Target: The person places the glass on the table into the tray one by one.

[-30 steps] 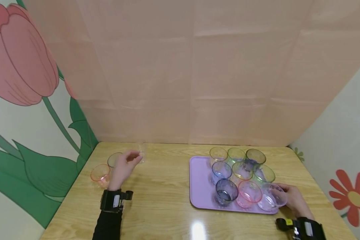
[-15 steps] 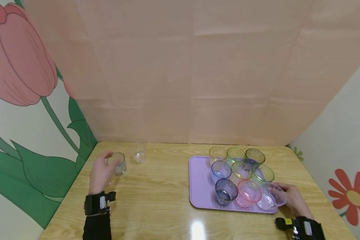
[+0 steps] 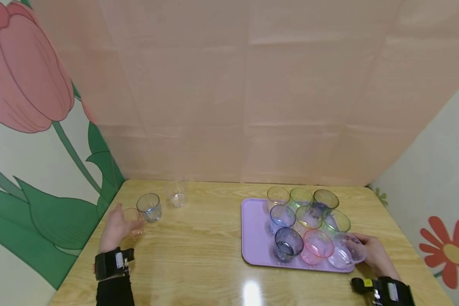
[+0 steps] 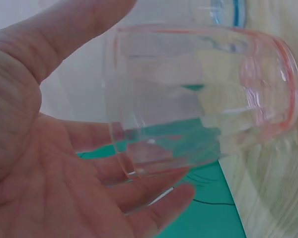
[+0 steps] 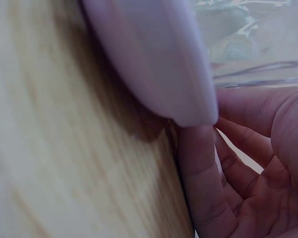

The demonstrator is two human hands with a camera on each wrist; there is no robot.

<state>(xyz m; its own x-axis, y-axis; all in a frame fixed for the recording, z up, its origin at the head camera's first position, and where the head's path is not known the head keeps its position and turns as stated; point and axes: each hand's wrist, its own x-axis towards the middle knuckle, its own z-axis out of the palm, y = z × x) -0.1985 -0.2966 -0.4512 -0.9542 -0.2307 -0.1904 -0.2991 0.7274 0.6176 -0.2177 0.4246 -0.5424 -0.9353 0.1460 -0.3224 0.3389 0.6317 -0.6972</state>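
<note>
My left hand [image 3: 116, 229] is at an orange-rimmed drinking glass [image 4: 208, 99] on the table's left side. Its fingers reach along the far side of that glass, and the thumb is spread wide from them, with a gap showing in the left wrist view. Beside it stand a dark-rimmed glass [image 3: 150, 209] and a clear glass [image 3: 178, 199]. My right hand [image 3: 372, 253] holds the near right corner of a purple tray [image 5: 164, 64], one finger below the edge and the thumb over it. A clear purplish glass [image 3: 346, 253] stands at that corner, overlapping the fingertips.
Several tinted glasses, among them a pink-rimmed glass [image 3: 317, 248] and a dark blue glass [image 3: 288, 245], stand close together upright on the tray. The wooden table [image 3: 199, 250] meets a covered back wall [image 3: 245, 127], with painted walls on both sides.
My left hand has moved left and nearer, from the clear glass past the dark-rimmed glass to the orange-rimmed one. My right hand and the tray stay in place.
</note>
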